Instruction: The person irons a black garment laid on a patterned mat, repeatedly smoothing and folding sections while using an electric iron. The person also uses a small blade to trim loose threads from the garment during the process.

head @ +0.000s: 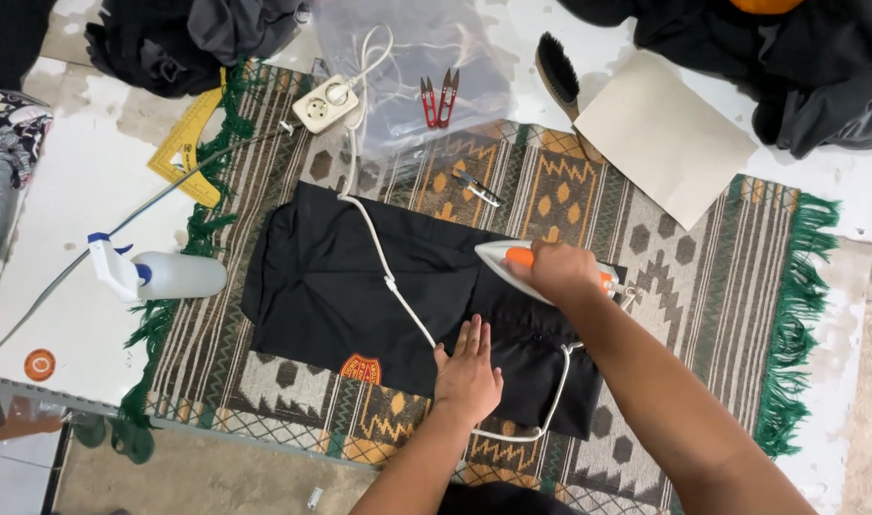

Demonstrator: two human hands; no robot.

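Head view is showing a person ironing a black garment that is lying flat near the middle of a patterned woven rug with green fringe. The right hand is clenching the orange handle of a white electric iron, whose pointed nose is aiming toward the rug's left edge and whose soleplate is resting on the cloth. The left hand is lying released, palm down and fingers together, pressing the fabric flat near the garment's lower edge, close to the rug's near edge. A white power cord is trailing across the garment from a white socket strip at the rug's far edge.

The garment is looking soft, thin and limp, likely to slide and wrinkle under a push, so a flat palm is suiting it better than a pinch; lifting would go best at a hem or seam. It is plain black, with a small red and gold emblem at its lower edge. The iron is probably fairly heavy and hot underneath, safe only at its handle.

A spray bottle is lying off the rug's left edge, red thread snips and a brush near the far edge.
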